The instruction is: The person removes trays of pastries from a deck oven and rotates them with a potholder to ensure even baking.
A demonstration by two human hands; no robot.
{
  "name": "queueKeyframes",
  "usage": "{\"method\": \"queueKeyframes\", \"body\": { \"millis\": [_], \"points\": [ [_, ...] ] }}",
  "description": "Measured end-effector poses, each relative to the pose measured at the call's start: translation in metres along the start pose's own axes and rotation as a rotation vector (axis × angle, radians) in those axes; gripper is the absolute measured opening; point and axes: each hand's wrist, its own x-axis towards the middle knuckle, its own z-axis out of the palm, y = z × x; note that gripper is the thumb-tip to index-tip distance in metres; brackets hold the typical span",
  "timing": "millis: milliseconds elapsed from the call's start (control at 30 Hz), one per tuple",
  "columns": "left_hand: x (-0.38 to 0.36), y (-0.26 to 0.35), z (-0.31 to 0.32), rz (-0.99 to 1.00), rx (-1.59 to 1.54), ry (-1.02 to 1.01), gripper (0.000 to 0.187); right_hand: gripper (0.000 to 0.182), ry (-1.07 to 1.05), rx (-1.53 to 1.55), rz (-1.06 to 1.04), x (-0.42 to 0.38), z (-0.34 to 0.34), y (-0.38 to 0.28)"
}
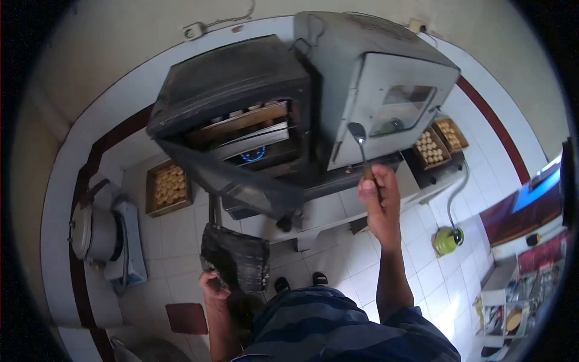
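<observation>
Raised in front of the ovens, my right hand [382,199] is closed round the brown handle of a long metal spoon [358,133], its head pointing up and overlapping the grey oven's door. My left hand [213,285] is low at the left, fingers curled at the edge of a dark, worn, flat piece [236,256] whose kind I cannot tell. Ahead stands a black oven [235,78] with its door [241,184] lowered. Trays [253,140] sit inside it, above a ring of blue flame [253,155].
Beside it is a grey oven [386,108] with a closed, windowed door. Pans of round pastries stand at left [169,210] and right [432,163]. A green gas cylinder [445,241] with a hose is on the tiled floor. A large pot [96,232] is far left, a cluttered rack [506,308] lower right.
</observation>
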Motion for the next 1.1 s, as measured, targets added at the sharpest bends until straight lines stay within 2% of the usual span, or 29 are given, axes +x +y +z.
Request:
{"method": "queueKeyframes", "body": {
  "millis": [133, 267, 400, 433, 500, 533, 600, 733, 800, 833, 900, 933, 1000, 1033, 1100],
  "points": [
    [-0.01, -0.008, 0.02, 0.148, 0.123, 0.015, 0.049, 0.026, -0.02, 0.021, -0.016, 0.004, 0.016, 0.007],
    [-0.018, -0.005, 0.016, -0.028, -0.151, -0.022, 0.049, 0.019, -0.025, 0.177, -0.014, -0.004, 0.047, 0.028],
    [-0.023, -0.003, 0.015, -0.22, -0.425, -0.077, 0.048, 0.021, -0.031, 0.226, 0.143, -0.003, 0.085, 0.066],
    [-0.025, -0.003, 0.015, -0.221, -0.423, -0.076, 0.048, 0.023, 0.026, 0.232, 0.098, 0.002, 0.096, 0.078],
    [-0.03, -0.002, 0.019, -0.182, -0.264, 0.174, 0.05, 0.028, 0.126, 0.259, 0.081, 0.015, 0.113, 0.095],
    [-0.031, -0.002, 0.03, -0.183, -0.261, 0.172, 0.05, 0.028, 0.13, 0.261, 0.08, 0.022, 0.117, 0.098],
    [-0.03, -0.001, 0.056, -0.047, -0.129, 0.233, 0.049, 0.029, 0.166, 0.274, 0.163, 0.034, 0.123, 0.101],
    [-0.029, -0.001, 0.042, -0.073, -0.114, 0.218, 0.048, 0.027, 0.198, 0.374, 0.13, 0.051, 0.134, 0.099],
    [-0.024, 0.0, 0.017, -0.352, -0.56, -0.238, 0.048, 0.027, 0.207, 0.397, 0.089, 0.057, 0.136, 0.098],
    [-0.023, 0.0, 0.017, -0.351, -0.56, -0.24, 0.048, 0.027, 0.208, 0.397, 0.087, 0.061, 0.137, 0.097],
    [-0.024, -0.001, 0.02, -0.287, -0.539, -0.123, 0.048, 0.034, 0.17, 0.423, 0.081, 0.066, 0.138, 0.095],
    [-0.023, -0.001, 0.024, -0.286, -0.539, -0.126, 0.048, 0.034, 0.17, 0.424, 0.077, 0.068, 0.139, 0.095],
    [-0.023, -0.001, 0.031, -0.214, -0.28, 0.202, 0.047, 0.037, 0.155, 0.398, 0.083, 0.07, 0.141, 0.099],
    [-0.022, -0.001, 0.041, -0.214, -0.281, 0.199, 0.047, 0.037, 0.156, 0.397, 0.08, 0.071, 0.141, 0.103],
    [-0.019, 0.0, 0.06, -0.079, -0.213, 0.202, 0.047, 0.039, 0.197, 0.2, -0.052, 0.072, 0.141, 0.111]
  ]
}}
